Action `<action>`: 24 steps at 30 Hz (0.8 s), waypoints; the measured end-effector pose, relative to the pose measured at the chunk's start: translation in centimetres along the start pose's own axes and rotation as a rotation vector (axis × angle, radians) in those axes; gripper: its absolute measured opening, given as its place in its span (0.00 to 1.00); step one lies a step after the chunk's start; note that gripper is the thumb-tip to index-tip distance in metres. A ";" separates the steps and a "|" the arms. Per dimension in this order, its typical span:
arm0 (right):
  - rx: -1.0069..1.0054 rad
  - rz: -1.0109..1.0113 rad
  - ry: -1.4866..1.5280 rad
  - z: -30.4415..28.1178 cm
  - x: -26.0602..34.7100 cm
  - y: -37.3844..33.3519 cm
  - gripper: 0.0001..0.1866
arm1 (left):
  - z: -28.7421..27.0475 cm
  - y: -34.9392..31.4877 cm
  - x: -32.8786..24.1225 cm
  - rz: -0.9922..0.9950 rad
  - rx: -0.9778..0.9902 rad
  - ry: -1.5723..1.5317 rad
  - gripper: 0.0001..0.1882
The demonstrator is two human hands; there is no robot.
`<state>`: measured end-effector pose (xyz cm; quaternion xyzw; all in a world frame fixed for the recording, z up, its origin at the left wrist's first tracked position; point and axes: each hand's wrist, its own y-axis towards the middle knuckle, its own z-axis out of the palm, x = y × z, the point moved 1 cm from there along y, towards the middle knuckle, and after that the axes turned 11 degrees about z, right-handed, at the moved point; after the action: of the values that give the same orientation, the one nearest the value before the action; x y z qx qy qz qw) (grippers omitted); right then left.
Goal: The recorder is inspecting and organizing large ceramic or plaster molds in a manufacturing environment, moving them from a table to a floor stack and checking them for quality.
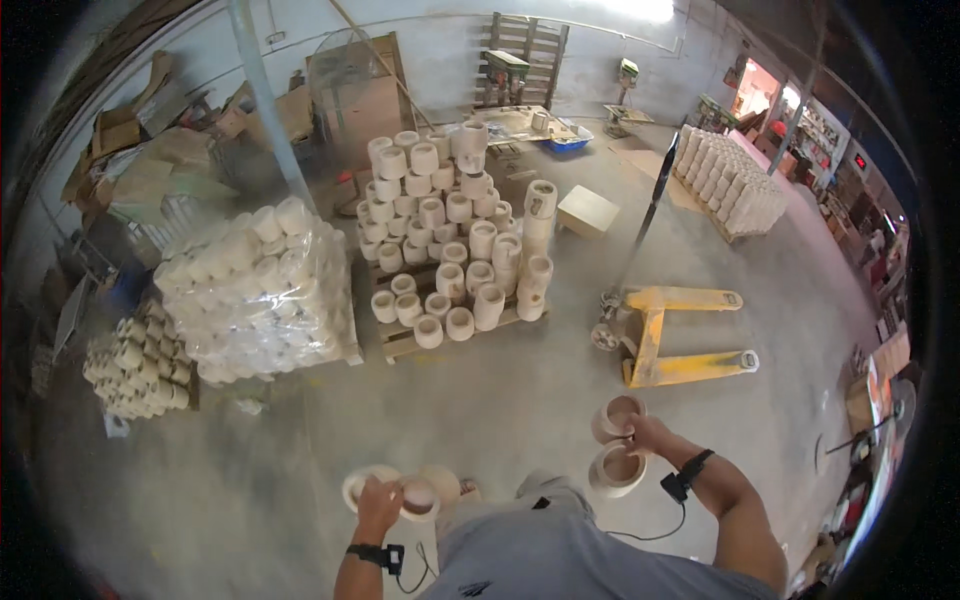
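My left hand (378, 503) grips pale round clay cups (415, 494), up to three side by side, low in the head view. My right hand (648, 436) holds two more clay cups (617, 443), one above the other, with fingers hooked in their mouths. Ahead on the floor stands a wooden pallet (400, 343) stacked with several of the same cups (447, 225). Both wrists wear a black band with a cable.
A plastic-wrapped pallet of cups (258, 290) stands left, with a smaller stack (135, 362) beyond it. A yellow pallet jack (672, 335) lies right of the open pallet. More stacked cups (728, 180) sit far right; a drill press (507, 75) and cardboard line the back wall.
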<state>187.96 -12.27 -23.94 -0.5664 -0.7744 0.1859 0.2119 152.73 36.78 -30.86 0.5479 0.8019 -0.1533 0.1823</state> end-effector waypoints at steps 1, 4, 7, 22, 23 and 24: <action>-0.019 -0.003 0.015 -0.7 0.7 1.5 0.34 | -0.9 2.4 -0.3 0.004 0.015 0.004 0.16; 0.010 -0.068 0.061 -2.4 2.4 8.7 0.34 | -1.4 8.9 0.2 0.074 0.001 0.078 0.20; 0.050 -0.084 0.041 -5.1 5.8 14.7 0.33 | -2.7 15.0 -0.6 0.042 0.025 0.011 0.14; 0.036 -0.363 -0.074 -14.8 23.4 42.3 0.29 | -5.3 29.4 0.5 -0.266 0.047 -0.038 0.19; 0.046 -0.356 -0.075 -14.9 24.1 43.8 0.29 | -4.9 30.3 1.5 -0.288 0.086 -0.021 0.20; 0.059 -0.373 -0.027 -15.0 24.9 45.2 0.30 | -4.6 31.0 2.5 -0.309 0.125 -0.005 0.20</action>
<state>225.45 25.31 -32.29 -0.4040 -0.8630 0.1734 0.2489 180.35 51.84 -29.34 0.4281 0.8650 -0.2304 0.1239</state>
